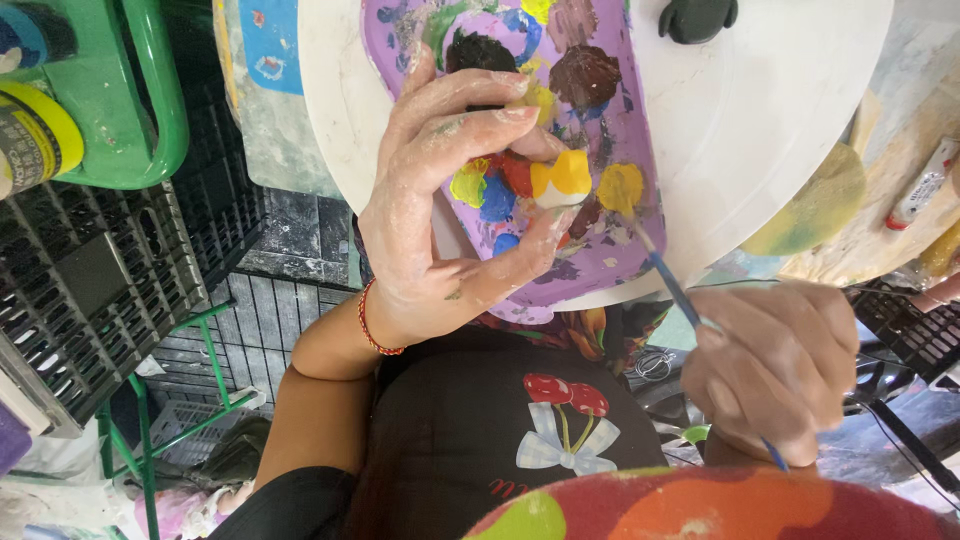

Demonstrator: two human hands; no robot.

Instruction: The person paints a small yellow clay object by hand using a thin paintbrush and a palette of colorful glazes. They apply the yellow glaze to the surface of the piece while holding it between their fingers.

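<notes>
The left hand [440, 200] pinches a small piece [560, 180] over the palette [610, 240], the right hand [775, 365] grips a brush [668, 283] apparently loading yellow; wet fingers could smear it.

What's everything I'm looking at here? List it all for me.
Small figure: one, yellow and white, pinched in left hand.
Paintbrush: one, blue handle, tip in yellow paint.
Palette: one, purple, paint blobs, on the round board.
Round board: one, white, top centre.
Paint tube: one, white, far right.
Crate: one, black, left.
Bracelet: one, red, left wrist.
Left hand: holds figure.
Right hand: holds brush.
</notes>
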